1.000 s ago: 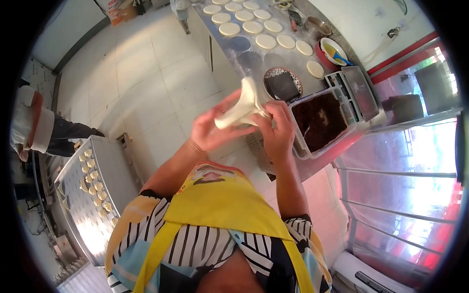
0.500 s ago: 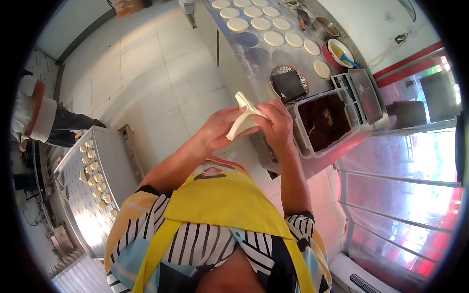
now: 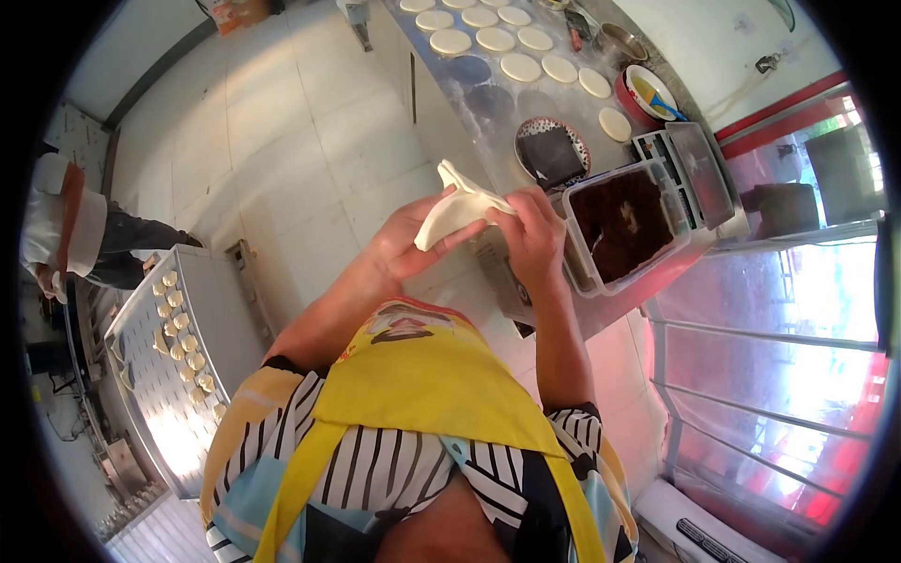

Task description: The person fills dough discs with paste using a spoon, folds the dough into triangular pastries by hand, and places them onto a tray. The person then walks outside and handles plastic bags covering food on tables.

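A pale piece of dough [image 3: 455, 214], partly folded with raised edges, is held in the air in front of my yellow apron. My left hand [image 3: 404, 242] cups it from below and the left side, fingers wrapped under it. With thumb and fingertips, my right hand [image 3: 533, 235] pinches the right edge of the dough. Just right of my right hand stands a clear plastic tub [image 3: 574, 208] of dark brown filling [image 3: 624, 220]. Any filling inside the folded dough is hidden from view.
Several flat dough rounds [image 3: 521, 68] lie on the metal worktable [image 3: 450, 103]. A patterned plate [image 3: 584, 150], a red bowl [image 3: 631, 105] and a pot [image 3: 619, 42] stand there too. At left is a tray [image 3: 155, 394] of shaped dough pieces [image 3: 178, 322]; a person [image 3: 70, 216] stands beyond it.
Both hands have shifted slightly; the dough has moved a little up and left and turned, showing a broader face. My right hand still pinches its edge. The view has tilted slightly.
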{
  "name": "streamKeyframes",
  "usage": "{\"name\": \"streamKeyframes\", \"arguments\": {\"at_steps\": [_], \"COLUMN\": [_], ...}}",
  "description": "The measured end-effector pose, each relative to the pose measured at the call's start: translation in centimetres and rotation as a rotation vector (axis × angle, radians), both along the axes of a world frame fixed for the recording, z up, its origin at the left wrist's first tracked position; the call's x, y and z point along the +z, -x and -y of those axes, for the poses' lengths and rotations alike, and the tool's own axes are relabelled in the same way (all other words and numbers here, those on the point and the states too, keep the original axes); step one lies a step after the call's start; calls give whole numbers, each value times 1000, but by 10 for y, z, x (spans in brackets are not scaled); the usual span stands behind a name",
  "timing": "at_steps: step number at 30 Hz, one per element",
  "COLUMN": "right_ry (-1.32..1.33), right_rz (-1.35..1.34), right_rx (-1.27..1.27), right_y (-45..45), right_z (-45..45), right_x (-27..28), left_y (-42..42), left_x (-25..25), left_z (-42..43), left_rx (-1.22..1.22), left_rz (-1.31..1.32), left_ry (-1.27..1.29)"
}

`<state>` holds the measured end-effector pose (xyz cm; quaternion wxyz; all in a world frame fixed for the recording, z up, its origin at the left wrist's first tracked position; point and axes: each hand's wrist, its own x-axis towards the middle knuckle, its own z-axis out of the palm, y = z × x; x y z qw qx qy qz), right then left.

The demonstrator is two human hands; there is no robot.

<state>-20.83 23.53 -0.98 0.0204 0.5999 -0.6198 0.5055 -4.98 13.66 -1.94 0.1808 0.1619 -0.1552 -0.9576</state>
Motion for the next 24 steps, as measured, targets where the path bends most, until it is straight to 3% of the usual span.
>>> {"name": "streamKeyframes", "arguments": {"at_steps": [4,7,10,16,19,21,24], "right_ry": [51,-82,8,-21,-148,-68,-63], "right_rz": [165,145,590,542,375,177,-80], "right_rx": [7,25,112,149,118,11,89], "right_y": [-2,2,1,9,16,9,5], "right_z": [0,-6,-6,-10,-11,-4,11], "right_x": [5,7,5,0,3,18,17], "left_y": [-1,0,-1,-5,-3,-6,-5], "left_x": [5,1,-1,-6,-5,2,4], "left_z": [0,0,2,5,10,10,11], "left_rx": [7,48,54,44,16,-18,-40], "left_rz": [53,64,58,46,36,75,65], "left_ry": [-51,-61,-60,-137,-100,10,94]}}
